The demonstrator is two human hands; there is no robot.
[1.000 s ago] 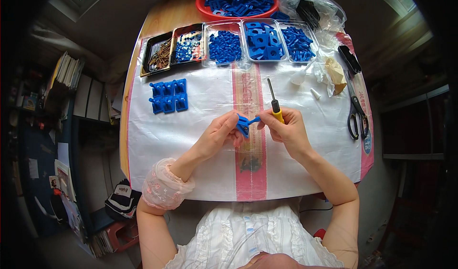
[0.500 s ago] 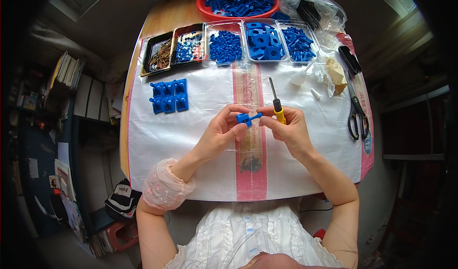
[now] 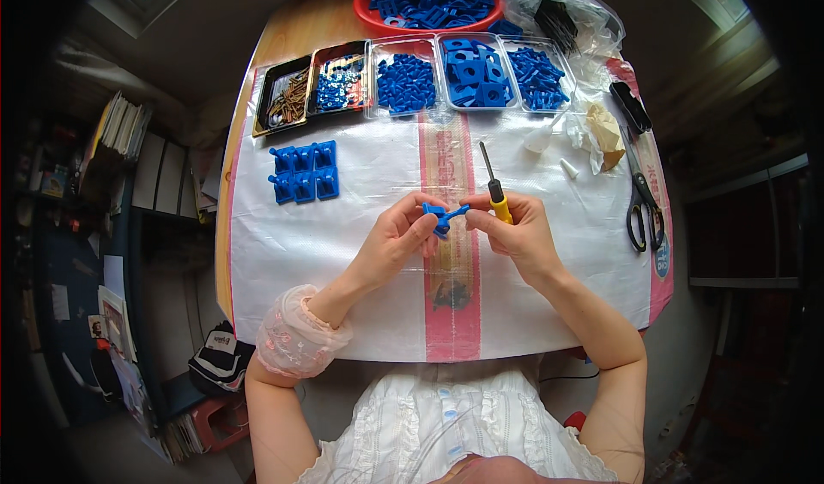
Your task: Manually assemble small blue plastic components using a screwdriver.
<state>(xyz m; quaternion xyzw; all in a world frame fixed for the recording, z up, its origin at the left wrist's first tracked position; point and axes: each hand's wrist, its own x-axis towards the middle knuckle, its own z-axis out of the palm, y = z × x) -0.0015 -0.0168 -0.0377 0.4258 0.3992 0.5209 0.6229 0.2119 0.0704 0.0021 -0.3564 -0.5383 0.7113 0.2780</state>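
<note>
Over the table's middle, my left hand [image 3: 396,237] is closed on a blue plastic bracket [image 3: 439,223]. A narrow blue lever [image 3: 457,212] sticks out of the bracket to the right, and the thumb and finger of my right hand [image 3: 521,237] pinch its end. That same hand also keeps a yellow-handled screwdriver [image 3: 501,209] tucked in its fingers, its metal tip pointing up and away. Left of my hands, several blue assembled pieces [image 3: 305,173] stand in two rows on the white sheet. Whether a screw sits in the bracket is too small to tell.
Along the far side stand trays of screws [image 3: 290,98], nuts [image 3: 341,89], small blue parts [image 3: 406,85], square blue plates [image 3: 476,76] and blue levers [image 3: 536,79]. Behind them is a red basin [image 3: 365,19] of blue parts. Black scissors [image 3: 639,205] lie at the right edge.
The blue bracket has turned in my left fingers, showing a different side. My right hand and the screwdriver have shifted very slightly left.
</note>
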